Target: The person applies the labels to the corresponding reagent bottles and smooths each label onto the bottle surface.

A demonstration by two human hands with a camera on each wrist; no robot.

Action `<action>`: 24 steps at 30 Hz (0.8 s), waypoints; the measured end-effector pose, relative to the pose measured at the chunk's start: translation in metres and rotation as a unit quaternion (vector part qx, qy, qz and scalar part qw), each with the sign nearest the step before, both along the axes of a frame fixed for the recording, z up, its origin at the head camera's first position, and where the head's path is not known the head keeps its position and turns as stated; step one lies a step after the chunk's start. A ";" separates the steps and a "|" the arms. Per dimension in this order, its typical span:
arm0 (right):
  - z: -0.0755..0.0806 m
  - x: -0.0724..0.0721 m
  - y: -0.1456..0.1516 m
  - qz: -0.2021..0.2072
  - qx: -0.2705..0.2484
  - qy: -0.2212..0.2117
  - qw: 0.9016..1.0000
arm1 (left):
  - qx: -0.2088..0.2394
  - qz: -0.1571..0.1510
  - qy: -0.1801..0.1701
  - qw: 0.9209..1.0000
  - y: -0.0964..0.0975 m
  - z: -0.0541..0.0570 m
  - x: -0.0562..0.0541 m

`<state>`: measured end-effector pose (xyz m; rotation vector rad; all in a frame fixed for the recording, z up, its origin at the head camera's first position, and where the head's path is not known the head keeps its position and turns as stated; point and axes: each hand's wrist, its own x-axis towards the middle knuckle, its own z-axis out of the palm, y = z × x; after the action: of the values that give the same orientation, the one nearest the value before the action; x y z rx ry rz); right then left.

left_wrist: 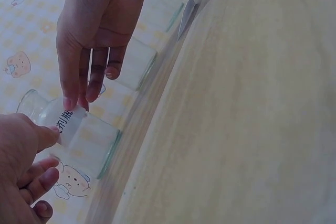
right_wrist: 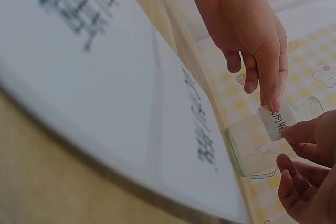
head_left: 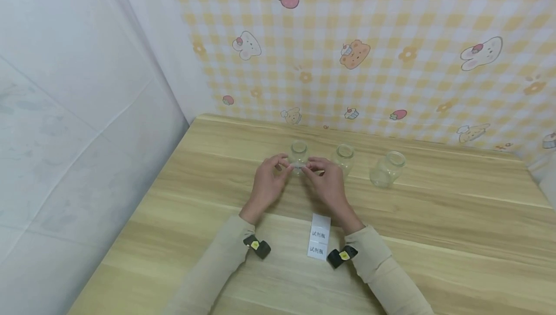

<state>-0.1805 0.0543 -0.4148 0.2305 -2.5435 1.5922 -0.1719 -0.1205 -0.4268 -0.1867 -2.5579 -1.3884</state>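
The left hand and right hand pinch opposite ends of a white label at the near side of a glass jar. Rightward stand two more jars; nearer the person lies a label strip — all on a wood-grained table. Yellow-checked cloth hangs behind — a whitish wall flanks the left.

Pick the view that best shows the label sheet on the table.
Head: the label sheet shows essentially whole, both printed lines readable. Right wrist: large, but blurred and cropped. Left wrist: only a thin slanted view, cut off at top.
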 end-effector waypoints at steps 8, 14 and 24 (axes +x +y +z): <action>-0.001 0.000 0.000 -0.002 -0.001 -0.001 1.000 | 0.006 0.002 0.004 1.000 0.000 0.000 0.000; -0.001 0.000 0.000 -0.004 -0.001 -0.005 1.000 | 0.008 0.009 0.005 1.000 0.000 0.001 0.000; -0.002 0.000 -0.001 -0.003 -0.003 -0.004 1.000 | 0.026 0.013 0.008 1.000 0.000 0.001 -0.001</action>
<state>-0.1810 0.0536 -0.4168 0.2151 -2.5412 1.6024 -0.1726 -0.1210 -0.4258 -0.1553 -2.4997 -1.4361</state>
